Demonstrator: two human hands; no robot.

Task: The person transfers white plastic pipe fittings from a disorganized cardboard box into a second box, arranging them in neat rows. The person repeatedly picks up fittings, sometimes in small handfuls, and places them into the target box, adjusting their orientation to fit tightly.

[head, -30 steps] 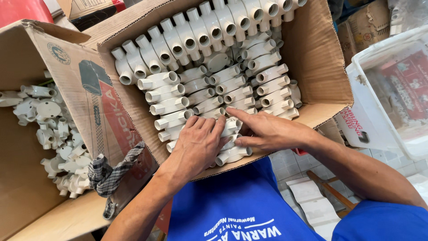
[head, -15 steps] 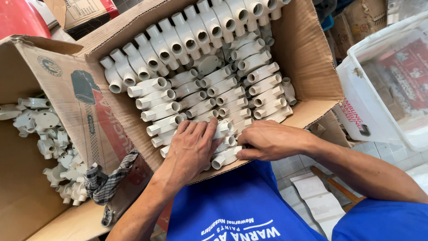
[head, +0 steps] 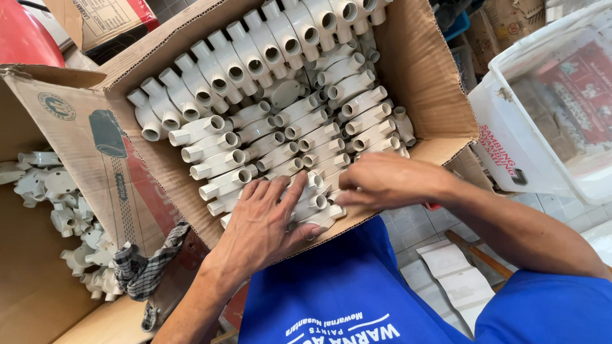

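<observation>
Left hand (head: 264,220) lies flat, fingers spread, on white PVC pipe fittings (head: 274,137) packed in rows inside cardboard box (head: 433,83). Right hand (head: 382,181) curls over nearest row; grip unclear.

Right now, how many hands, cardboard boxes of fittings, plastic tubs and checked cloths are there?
Hands: 2 (left hand, right hand)
Cardboard boxes of fittings: 2 (middle box, left box)
Clear plastic tub: 1
Checked cloth: 1
Total: 6
</observation>
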